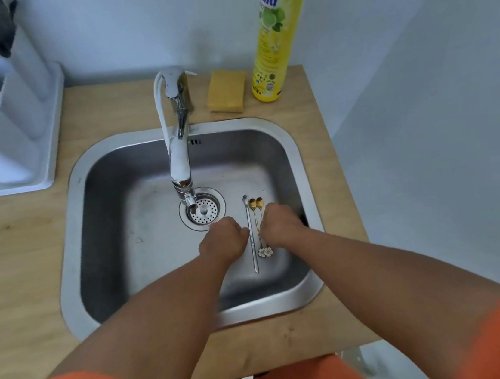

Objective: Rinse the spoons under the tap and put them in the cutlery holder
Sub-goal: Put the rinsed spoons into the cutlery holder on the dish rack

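Three spoons lie side by side on the floor of the steel sink (294,165), right of the drain. One is a long silver spoon (253,252). The other two are gold spoons (256,207) with white flower ends. My left hand (223,239) is just left of them, knuckles up, fingertips at the silver spoon's handle. My right hand (281,226) is at their right side, fingers curled down over the gold handles. The fingers of both hands are hidden, so any hold is unclear. No water is seen running from the tap (179,154). The white cutlery holder (14,123) stands at the far left.
The holder sits on a white tray and has spoons and dark utensils in it. Behind the sink are a yellow sponge (225,91) and a tall yellow-green dish soap bottle (275,44). A wooden counter (15,265) surrounds the sink. A wall stands close on the right.
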